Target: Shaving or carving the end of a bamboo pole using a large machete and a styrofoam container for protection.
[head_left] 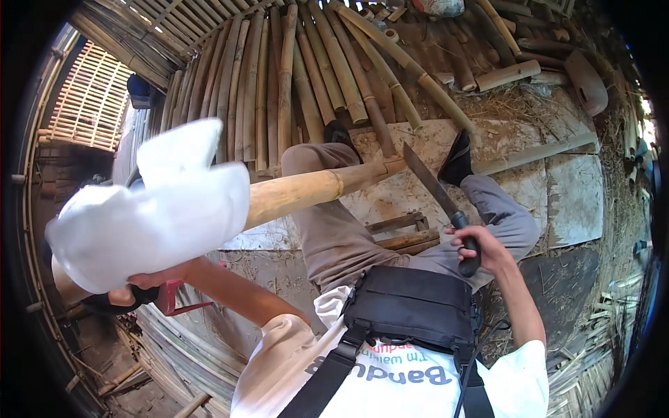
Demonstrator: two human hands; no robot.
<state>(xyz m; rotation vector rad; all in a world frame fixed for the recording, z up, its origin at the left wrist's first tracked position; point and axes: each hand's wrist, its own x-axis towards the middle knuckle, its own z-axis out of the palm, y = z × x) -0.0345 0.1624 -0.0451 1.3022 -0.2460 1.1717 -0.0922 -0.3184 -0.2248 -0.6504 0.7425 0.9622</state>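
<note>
A thick bamboo pole (296, 196) slants across in front of me, from the lower left up to the middle. A bulky white wrapping (157, 223), blurred and too indistinct to name its material, covers the pole's left part. From below, my left hand (164, 274) holds the wrapped part of the pole; its fingers are mostly hidden. My right hand (486, 249) is closed around the dark handle of a machete (433, 185). The blade points up and left, its tip close to the pole's far end. I cannot tell whether they touch.
Several bamboo poles (265, 90) lie side by side at the back. Between my legs is a low wooden frame (408, 237). Pale boards (571, 198) strewn with shavings cover the floor. A red plastic item (171, 299) is by my left arm; bamboo strips (185, 348) lie at lower left.
</note>
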